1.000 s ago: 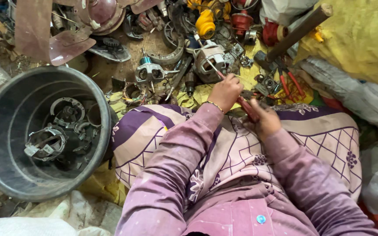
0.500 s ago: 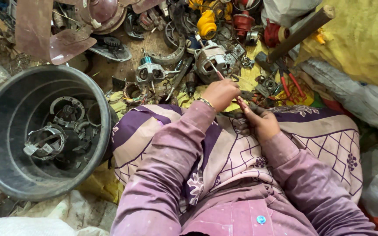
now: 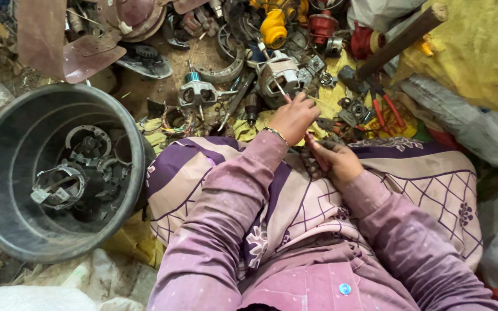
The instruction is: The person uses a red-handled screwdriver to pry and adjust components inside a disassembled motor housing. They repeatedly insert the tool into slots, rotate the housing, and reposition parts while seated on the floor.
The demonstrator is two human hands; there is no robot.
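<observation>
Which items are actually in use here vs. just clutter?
In use: left hand on a thin tool; right hand gripping a small dark part, hard to identify.

Lying about: bucket of metal parts, hammer, red pliers, yellow part.

Big dark plastic tub of metal motor housings well left of both hands; yellow part and red parts beyond them; hammer and red-handled pliers just right; yellow cloth far right; patterned fabric underneath
</observation>
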